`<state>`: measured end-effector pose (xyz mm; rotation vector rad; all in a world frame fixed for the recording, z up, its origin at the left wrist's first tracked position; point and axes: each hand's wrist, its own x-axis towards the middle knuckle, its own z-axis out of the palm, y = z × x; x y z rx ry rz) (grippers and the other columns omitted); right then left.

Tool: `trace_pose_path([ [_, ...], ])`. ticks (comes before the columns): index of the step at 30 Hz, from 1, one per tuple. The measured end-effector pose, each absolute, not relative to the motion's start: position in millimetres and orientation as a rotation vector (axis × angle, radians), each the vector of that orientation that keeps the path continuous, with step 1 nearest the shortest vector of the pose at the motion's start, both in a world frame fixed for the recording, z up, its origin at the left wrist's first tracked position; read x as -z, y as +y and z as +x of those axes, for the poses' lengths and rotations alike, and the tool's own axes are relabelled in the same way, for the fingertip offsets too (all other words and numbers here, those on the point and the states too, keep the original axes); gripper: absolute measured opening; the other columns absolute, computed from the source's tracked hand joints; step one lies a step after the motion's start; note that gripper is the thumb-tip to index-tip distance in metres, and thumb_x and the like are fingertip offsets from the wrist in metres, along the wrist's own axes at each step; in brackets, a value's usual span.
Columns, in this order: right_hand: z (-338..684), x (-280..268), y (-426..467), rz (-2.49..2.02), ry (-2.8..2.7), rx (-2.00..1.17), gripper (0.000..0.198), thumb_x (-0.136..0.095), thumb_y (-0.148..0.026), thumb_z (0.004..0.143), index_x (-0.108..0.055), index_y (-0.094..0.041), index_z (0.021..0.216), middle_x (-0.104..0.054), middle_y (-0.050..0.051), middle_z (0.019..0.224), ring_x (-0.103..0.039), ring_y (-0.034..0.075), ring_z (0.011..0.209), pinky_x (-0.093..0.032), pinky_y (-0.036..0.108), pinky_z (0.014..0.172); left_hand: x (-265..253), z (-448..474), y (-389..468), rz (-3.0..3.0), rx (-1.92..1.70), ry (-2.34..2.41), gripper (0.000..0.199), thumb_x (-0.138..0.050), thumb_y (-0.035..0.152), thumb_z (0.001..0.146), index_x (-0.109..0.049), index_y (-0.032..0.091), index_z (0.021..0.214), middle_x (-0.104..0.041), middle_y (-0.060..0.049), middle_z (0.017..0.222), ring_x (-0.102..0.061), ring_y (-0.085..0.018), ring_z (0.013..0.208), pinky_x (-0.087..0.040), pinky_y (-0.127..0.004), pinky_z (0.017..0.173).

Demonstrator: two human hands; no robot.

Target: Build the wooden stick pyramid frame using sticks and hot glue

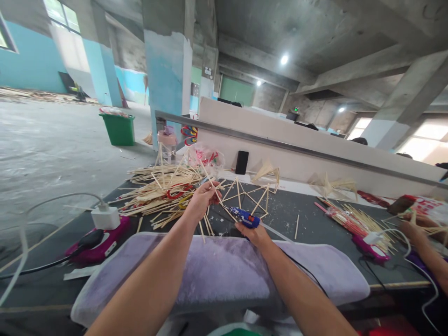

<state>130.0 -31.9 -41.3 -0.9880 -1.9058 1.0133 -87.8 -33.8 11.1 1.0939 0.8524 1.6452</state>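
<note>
My left hand (pixel 207 195) is closed on a thin wooden stick (pixel 228 212), its fingers pinching it above the dark table. My right hand (pixel 256 234) grips a blue hot glue gun (pixel 248 218), whose nozzle points left towards the stick's lower end. Whether nozzle and stick touch, I cannot tell. From the gun's back runs a translucent glue stick (pixel 277 232). Just behind both hands lies an open frame of joined sticks (pixel 238 188). To the left of my left hand is a large pile of loose wooden sticks (pixel 157 179).
A lavender cloth (pixel 224 275) lies along the front edge. Magenta power strips (pixel 100 242) with cables sit at left and right. A phone (pixel 242 162) leans on the partition; a pink-lidded bottle (pixel 167 145) stands behind the pile. Another person's hand (pixel 416 228) works at far right.
</note>
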Motion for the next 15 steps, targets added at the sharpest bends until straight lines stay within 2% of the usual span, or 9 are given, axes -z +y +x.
trace_pose_path([
  [7, 128, 31, -37, -1.024, -1.944, -0.976, 0.028, -0.061, -0.038, 0.068, -0.048, -0.019, 0.052, -0.043, -0.004, 0.045, -0.037, 0.01, 0.045, -0.032, 0.024, 0.046, -11, -86, -34, 1.1, -1.621, 0.857, 0.035, -0.062, 0.038, 0.074, -0.054, 0.016, 0.1, -0.061, -0.001, 0.065, -0.056, -0.011, 0.052, -0.045, -0.023, 0.051],
  [15, 123, 29, -33, -1.042, -1.887, -0.935, 0.021, -0.066, -0.03, 0.062, -0.053, -0.017, 0.052, -0.046, -0.004, 0.045, -0.037, 0.008, 0.045, -0.033, 0.022, 0.043, -15, -94, -30, 1.065, -1.612, 0.841, 0.037, -0.067, 0.029, 0.07, -0.058, 0.016, 0.103, -0.063, -0.002, 0.068, -0.06, -0.013, 0.058, -0.049, -0.024, 0.056],
])
